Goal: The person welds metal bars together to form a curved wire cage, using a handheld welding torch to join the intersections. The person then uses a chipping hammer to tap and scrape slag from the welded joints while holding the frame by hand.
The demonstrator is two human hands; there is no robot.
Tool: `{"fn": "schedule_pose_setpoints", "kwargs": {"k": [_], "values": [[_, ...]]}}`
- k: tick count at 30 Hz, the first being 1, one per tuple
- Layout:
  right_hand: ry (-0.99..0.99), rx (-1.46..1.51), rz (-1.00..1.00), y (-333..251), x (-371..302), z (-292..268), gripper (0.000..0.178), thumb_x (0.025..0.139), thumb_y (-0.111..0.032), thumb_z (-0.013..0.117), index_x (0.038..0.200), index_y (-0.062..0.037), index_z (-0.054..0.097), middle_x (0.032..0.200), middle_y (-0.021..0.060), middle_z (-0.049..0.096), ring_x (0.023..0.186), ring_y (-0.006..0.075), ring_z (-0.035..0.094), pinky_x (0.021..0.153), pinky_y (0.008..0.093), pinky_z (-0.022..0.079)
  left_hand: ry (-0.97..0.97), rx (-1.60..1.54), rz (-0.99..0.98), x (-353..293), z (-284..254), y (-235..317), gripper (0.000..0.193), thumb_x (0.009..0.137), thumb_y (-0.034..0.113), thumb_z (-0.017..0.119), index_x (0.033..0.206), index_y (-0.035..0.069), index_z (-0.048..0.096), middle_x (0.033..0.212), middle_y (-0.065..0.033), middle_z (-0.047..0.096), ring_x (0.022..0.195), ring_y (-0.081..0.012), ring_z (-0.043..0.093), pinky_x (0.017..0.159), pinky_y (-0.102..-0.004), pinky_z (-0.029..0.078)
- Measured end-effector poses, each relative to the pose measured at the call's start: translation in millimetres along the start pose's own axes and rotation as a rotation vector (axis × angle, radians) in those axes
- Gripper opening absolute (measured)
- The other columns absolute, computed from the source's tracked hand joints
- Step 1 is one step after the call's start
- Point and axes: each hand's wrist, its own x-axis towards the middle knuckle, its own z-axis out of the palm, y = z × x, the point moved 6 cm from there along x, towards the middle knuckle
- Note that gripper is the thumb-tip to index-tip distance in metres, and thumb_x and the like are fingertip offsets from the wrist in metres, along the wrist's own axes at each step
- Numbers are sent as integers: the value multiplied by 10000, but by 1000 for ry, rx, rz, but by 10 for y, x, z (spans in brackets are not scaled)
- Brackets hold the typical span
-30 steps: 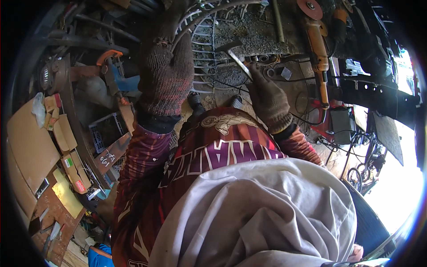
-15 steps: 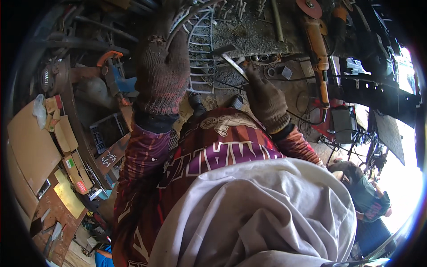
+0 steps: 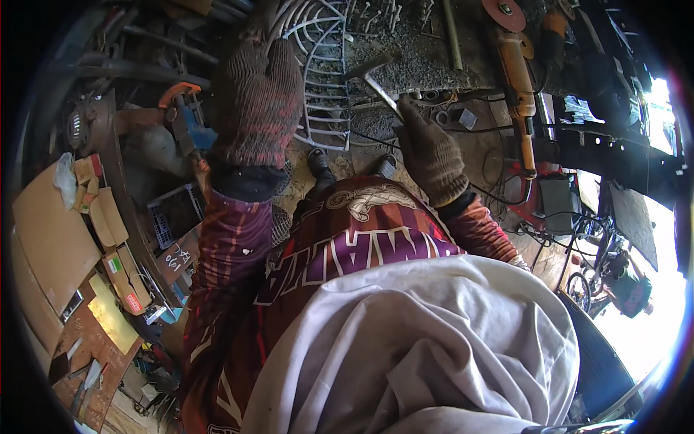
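Observation:
A brown knit glove covers my left hand (image 3: pixel 262 105) at the upper left. Its fingers are closed at the edge of a metal grille (image 3: pixel 327 98) of thin curved rods and appear to grip it, though the fingertips are mostly hidden. My right hand (image 3: pixel 435 155), also gloved, is wrapped round the handle of a hammer with a narrow, pointed head (image 3: pixel 370 67). The hammer head hangs just right of the grille's outer rod, over the dark work surface (image 3: pixel 412 54). Whether it touches the grille I cannot tell.
An orange angle grinder (image 3: pixel 517 87) lies at the upper right, its cable looping down. Near it rests a metal bar (image 3: pixel 452 36). On the left are a blue clamp-like tool (image 3: pixel 189 126), a plastic crate (image 3: pixel 173 213) and cardboard (image 3: pixel 54 239). Another person (image 3: pixel 629 289) is at the far right.
The grille has shifted slightly and my left hand has moved a little left with it. The hammer head has tilted upward slightly. The other person has moved farther off to the right.

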Motion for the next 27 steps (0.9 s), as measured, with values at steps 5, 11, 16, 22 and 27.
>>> {"fn": "schedule_pose_setpoints", "kwargs": {"k": [5,11,16,22,27], "values": [[127,60,-142,-54,-20,-106,464,911,-226,602,1352,-165,471,961,218,662,774,391,664,613,465,529,-126,215,59,55,46,22,295,830,104,597,1123,78,615,1136,-204,594,1009,-374,606,779,-454,532],[143,79,-93,-20,-23,-168,524,893,-179,609,1397,-194,466,880,174,654,773,377,640,633,459,502,-186,518,207,108,78,144,313,815,94,604,1128,89,614,1122,-212,594,1009,-367,608,791,-471,541],[-123,-135,67,-29,23,-13,508,888,-184,614,1377,-187,478,945,181,670,751,365,669,597,456,526,-75,450,193,85,70,141,307,820,101,610,1127,98,619,1124,-198,598,1016,-367,606,792,-459,542],[29,-54,-12,51,-8,6,504,887,-200,621,1370,-227,480,905,161,669,693,375,660,566,464,521,-261,-23,-210,251,-4,93,345,820,115,621,1164,95,616,1139,-187,605,1045,-365,597,786,-454,544],[63,-6,-71,10,25,-70,533,887,-203,628,1389,-239,451,970,169,658,723,383,654,592,471,519,-130,254,177,39,150,17,331,839,117,607,1168,79,615,1107,-211,614,990,-367,623,795,-449,540]]}}
